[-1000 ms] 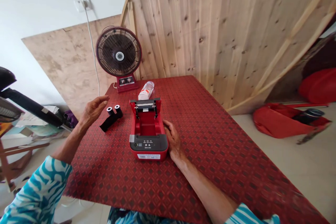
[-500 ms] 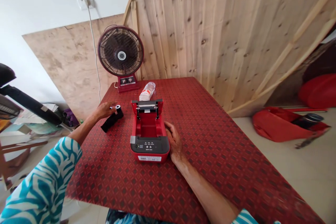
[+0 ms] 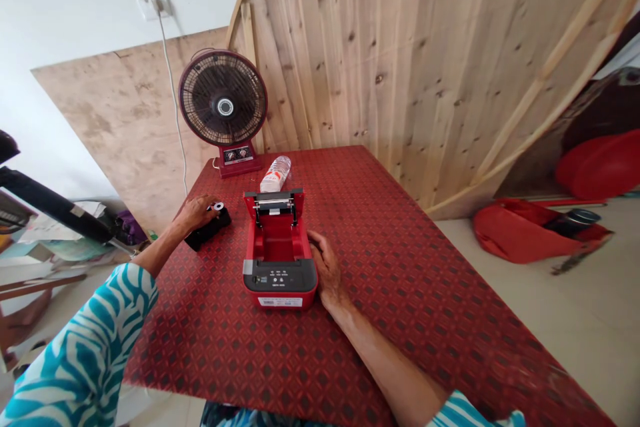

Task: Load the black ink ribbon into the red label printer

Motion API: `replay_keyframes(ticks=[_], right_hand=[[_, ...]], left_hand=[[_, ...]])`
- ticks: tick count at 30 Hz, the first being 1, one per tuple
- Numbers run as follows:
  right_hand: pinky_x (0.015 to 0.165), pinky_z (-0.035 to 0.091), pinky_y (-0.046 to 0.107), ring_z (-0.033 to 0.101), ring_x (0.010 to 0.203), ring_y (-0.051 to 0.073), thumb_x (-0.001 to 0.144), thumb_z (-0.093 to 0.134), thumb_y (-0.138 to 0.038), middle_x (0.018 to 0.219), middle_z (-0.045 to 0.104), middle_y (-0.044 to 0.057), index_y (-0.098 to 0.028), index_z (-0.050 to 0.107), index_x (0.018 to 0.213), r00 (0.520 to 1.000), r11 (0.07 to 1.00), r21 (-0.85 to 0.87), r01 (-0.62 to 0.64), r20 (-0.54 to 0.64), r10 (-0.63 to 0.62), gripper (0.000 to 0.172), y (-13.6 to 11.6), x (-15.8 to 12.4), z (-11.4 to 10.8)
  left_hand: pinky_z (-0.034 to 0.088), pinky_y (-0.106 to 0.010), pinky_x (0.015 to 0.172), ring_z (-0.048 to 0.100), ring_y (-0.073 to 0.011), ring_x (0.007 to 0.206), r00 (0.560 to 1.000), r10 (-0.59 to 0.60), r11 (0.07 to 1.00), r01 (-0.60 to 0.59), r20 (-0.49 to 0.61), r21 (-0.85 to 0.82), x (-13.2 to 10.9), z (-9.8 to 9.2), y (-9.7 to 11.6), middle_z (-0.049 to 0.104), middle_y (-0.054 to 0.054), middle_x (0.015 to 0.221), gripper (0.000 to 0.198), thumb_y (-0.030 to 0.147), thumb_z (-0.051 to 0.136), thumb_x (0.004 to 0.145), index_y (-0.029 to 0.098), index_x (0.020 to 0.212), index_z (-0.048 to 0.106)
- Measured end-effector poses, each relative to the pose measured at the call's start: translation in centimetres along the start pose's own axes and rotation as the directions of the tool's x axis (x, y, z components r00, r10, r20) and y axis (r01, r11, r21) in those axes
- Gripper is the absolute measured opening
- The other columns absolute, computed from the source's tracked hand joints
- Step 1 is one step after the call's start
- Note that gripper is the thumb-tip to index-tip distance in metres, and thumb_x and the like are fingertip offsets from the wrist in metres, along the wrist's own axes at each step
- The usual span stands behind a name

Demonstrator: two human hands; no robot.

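Note:
A red and black receipt printer stands on the table with its lid raised and its red paper bay bare. My right hand is closed against the printer's right side, its fingers partly hidden behind the casing. To the left, my left hand has its fingers closed around a small paper roll, whose white end with a dark core hole shows. A black object lies under and beside this hand; its kind is unclear.
Behind the printer lies a clear plastic bottle with a red and white label. A dark red table fan stands at the table's back left, its cord running to a wall socket. Wooden boards rise behind the patterned red table.
My left hand has slid further over the paper roll, covering more of it. My right hand stays at the printer's side. The whole view has shifted slightly.

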State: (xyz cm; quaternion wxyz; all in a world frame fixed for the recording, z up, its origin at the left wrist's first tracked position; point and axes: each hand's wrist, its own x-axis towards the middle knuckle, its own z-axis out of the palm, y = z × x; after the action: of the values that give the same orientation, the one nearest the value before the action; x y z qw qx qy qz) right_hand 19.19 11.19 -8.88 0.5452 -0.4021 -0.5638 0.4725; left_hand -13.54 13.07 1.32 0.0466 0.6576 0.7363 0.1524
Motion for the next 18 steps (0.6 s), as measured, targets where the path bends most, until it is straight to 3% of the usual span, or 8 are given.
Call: replay_keyframes(ticks=[6,13,15,18], right_hand=[[0.093,0.046,0.044,0.059,0.107,0.024,0.082,0.047,-0.039,0.110,0.066,0.007,-0.024,0.062,0.107,1.000,1.000,0.001,0.014,-0.025,-0.014,0.032,0.2,0.0,0.1],[0.092,0.046,0.043,0.059,0.103,0.022,0.084,0.045,-0.038,0.110,0.066,0.007,-0.023,0.061,0.107,0.999,1.000,0.008,0.010,-0.032,-0.010,0.032,0.2,0.0,0.3],[0.092,0.047,0.042,0.059,0.102,0.022,0.083,0.046,-0.038,0.108,0.066,0.007,-0.024,0.061,0.107,0.999,1.000,0.006,0.014,-0.031,-0.013,0.031,0.2,0.0,0.3],[0.091,0.047,0.043,0.059,0.103,0.023,0.083,0.047,-0.039,0.108,0.066,0.007,-0.024,0.061,0.107,1.000,1.000,0.015,0.001,-0.030,0.000,0.032,0.2,0.0,0.2]], left_hand=[[0.044,-0.035,0.079,0.064,-0.0283,0.087,0.994,-0.064,0.983,0.047,-0.091,-0.177,-0.5,-0.2,0.4,0.069,-0.006,0.081,0.019,0.032,0.067,0.061,0.022,0.077,0.064],[0.049,-0.030,0.070,0.064,-0.0199,0.075,0.971,-0.130,0.853,0.005,-0.203,-0.521,-3.0,-2.0,1.3,0.067,-0.003,0.078,0.031,0.043,0.060,0.068,0.018,0.085,0.055],[0.049,-0.027,0.067,0.064,-0.0169,0.070,0.959,-0.162,0.759,-0.029,-0.232,-0.650,-4.3,-2.7,1.7,0.067,-0.002,0.076,0.032,0.043,0.062,0.067,0.018,0.086,0.053],[0.046,-0.022,0.052,0.058,-0.0119,0.054,0.954,-0.229,0.519,-0.046,-0.191,-0.853,-6.6,-3.5,2.3,0.064,0.002,0.068,0.032,0.039,0.067,0.068,0.020,0.091,0.056]])
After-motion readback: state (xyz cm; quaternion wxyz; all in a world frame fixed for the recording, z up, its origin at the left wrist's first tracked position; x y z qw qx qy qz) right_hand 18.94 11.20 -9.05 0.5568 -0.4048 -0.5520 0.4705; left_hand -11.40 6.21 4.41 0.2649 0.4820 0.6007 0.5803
